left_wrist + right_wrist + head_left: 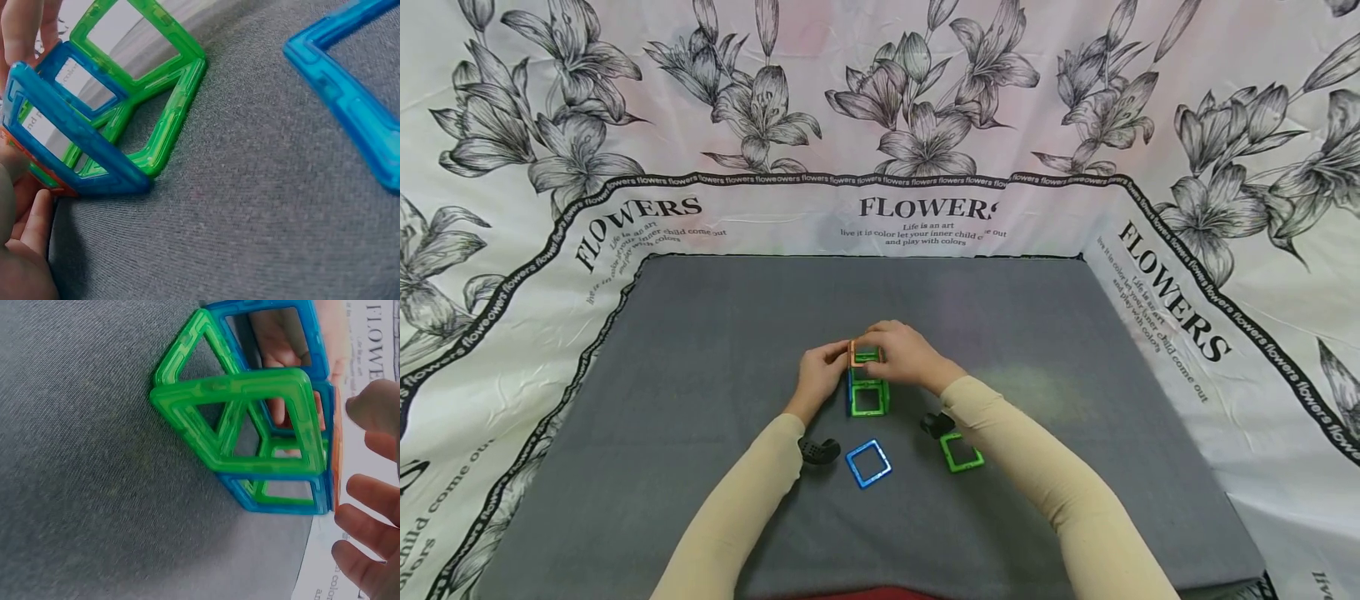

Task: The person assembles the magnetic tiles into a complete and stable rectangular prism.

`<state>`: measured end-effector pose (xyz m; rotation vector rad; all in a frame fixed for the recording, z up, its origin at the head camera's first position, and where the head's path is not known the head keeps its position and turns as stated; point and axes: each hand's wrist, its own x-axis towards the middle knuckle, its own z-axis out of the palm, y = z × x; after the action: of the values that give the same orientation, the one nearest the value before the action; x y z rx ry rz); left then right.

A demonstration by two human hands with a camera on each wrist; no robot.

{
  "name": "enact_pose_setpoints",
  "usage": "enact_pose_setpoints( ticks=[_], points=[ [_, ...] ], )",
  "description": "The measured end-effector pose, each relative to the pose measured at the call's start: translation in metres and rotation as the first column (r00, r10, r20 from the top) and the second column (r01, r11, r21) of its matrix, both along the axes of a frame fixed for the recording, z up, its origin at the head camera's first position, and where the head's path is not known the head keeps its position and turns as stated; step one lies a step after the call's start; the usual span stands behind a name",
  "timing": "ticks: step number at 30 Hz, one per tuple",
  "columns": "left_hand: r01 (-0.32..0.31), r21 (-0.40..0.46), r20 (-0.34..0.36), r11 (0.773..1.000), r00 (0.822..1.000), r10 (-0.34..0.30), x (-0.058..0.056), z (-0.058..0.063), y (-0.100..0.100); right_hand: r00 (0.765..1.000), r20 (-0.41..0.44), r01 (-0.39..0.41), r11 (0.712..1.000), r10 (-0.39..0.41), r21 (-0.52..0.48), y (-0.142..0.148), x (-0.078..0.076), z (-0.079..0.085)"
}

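Magnetic building tiles form an open-framed structure [868, 400] on the grey cloth, with green and blue square frames. At its far end lies an orange magnetic tile [853, 353]. My left hand [817, 377] is at the left side, its thumb and fingers pinching that tile's edge; the left wrist view shows a fingertip at the orange corner [62, 189]. My right hand [910, 354] reaches over from the right. In the right wrist view its fingers [369, 528] are spread, one tip touching the orange edge, and the thumb stands slightly apart.
Nearer the body lie a loose blue square tile [868, 463] and a loose green one [961, 454], partly covered by the right sleeve. Black wrist straps show on both arms. Flower-printed cloth [925, 217] walls the grey surface [700, 333] at back and sides.
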<state>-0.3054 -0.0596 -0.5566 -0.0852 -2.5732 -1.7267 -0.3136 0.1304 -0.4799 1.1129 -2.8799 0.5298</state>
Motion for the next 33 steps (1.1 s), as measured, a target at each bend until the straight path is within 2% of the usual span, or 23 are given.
enact_pose_setpoints(
  ticks=[5, 10, 15, 19, 22, 26, 29, 33],
  points=[
    [-0.023, 0.006, 0.023, 1.0, 0.999, 0.023, -0.001, 0.0, 0.001, 0.996, 0.007, 0.094, 0.992, -0.093, -0.088, 0.02, 0.009, 0.001],
    [-0.042, 0.012, 0.017, 0.999, 0.999, 0.042, -0.001, 0.001, 0.002, 0.989, -0.005, 0.144, 0.979, -0.146, -0.145, 0.049, 0.023, 0.005],
    [-0.042, 0.005, 0.006, 0.999, 0.999, 0.042, -0.001, 0.0, 0.002, 0.988, -0.007, 0.151, 0.975, -0.155, -0.16, 0.075, 0.037, 0.0],
    [-0.06, -0.009, -0.003, 0.998, 0.998, 0.06, -0.001, 0.0, 0.003, 0.99, -0.041, 0.123, 0.974, -0.133, -0.19, 0.091, 0.049, -0.007],
    [-0.079, -0.035, 0.0, 0.996, 0.997, 0.079, 0.001, 0.001, 0.005, 0.992, -0.032, 0.113, 0.973, -0.122, -0.202, 0.101, 0.059, -0.011],
    [-0.087, -0.056, 0.003, 0.995, 0.996, 0.087, 0.002, 0.001, 0.006, 0.995, 0.006, 0.099, 0.985, -0.099, -0.143, 0.114, 0.076, -0.017],
    [-0.075, -0.03, 0.007, 0.997, 0.997, 0.075, 0.001, 0.002, 0.005, 0.996, 0.056, 0.072, 0.996, -0.069, -0.053, 0.12, 0.092, -0.02],
    [-0.065, -0.019, 0.019, 0.998, 0.998, 0.066, 0.0, 0.003, 0.004, 0.996, 0.091, -0.004, 0.999, 0.0, 0.047, 0.123, 0.111, -0.023]
  ],
)
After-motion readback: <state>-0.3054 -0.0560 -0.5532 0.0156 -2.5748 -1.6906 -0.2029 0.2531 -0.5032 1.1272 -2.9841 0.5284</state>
